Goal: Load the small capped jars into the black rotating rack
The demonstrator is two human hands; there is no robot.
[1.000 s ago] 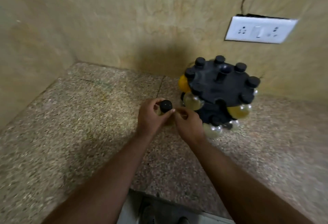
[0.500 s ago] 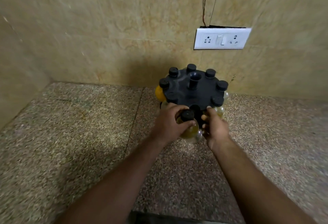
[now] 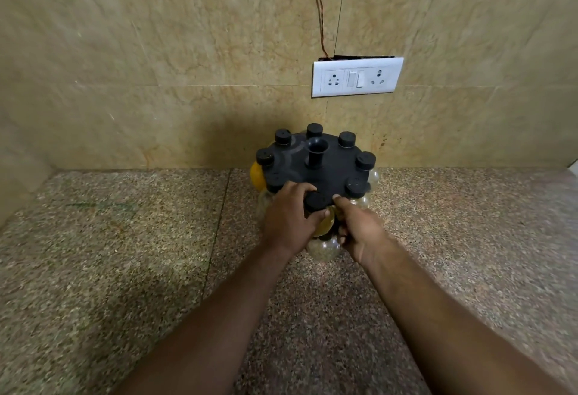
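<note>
The black rotating rack [image 3: 328,166] stands on the granite counter against the back wall, with several black-capped jars hanging around its round top and a centre post. My left hand [image 3: 289,217] grips a small jar with a black cap [image 3: 316,201] and yellowish contents, held at the rack's near edge slot. My right hand [image 3: 358,228] holds the same jar from the right, its fingertips touching just beside the cap. A clear round jar [image 3: 323,247] sits on the lower tier just below my hands. A jar with orange contents [image 3: 257,175] shows at the rack's left.
A white switch and socket plate [image 3: 357,77] is fixed on the beige wall above the rack, with a thin wire [image 3: 319,9] running up from it. The speckled granite counter [image 3: 125,253] spreads left and right; a side wall closes the left end.
Both hands carried the jar from left of the rack up to its near edge. The view swung so the rack now sits centred.
</note>
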